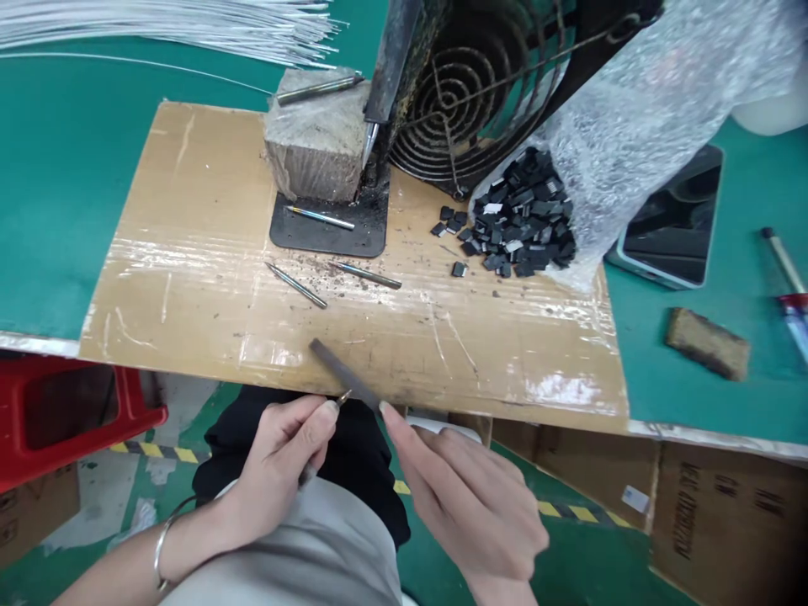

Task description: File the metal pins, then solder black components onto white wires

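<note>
My left hand is closed, pinching a thin soldering tip whose pointed end sticks out past the thumb. In my right hand is a flat grey file, gripped at its near end. The file slants over the front edge of the cardboard sheet, and the soldering tip meets it or lies very close to it. Beyond the hands, two loose soldering tips lie on the cardboard. Another metal tip rests on a black plate.
A wrapped block stands beside a soldering iron and a fan guard. Small black parts spill from a plastic bag. Right of them lie a phone-like device, a brown block and a pen. A red stool stands lower left.
</note>
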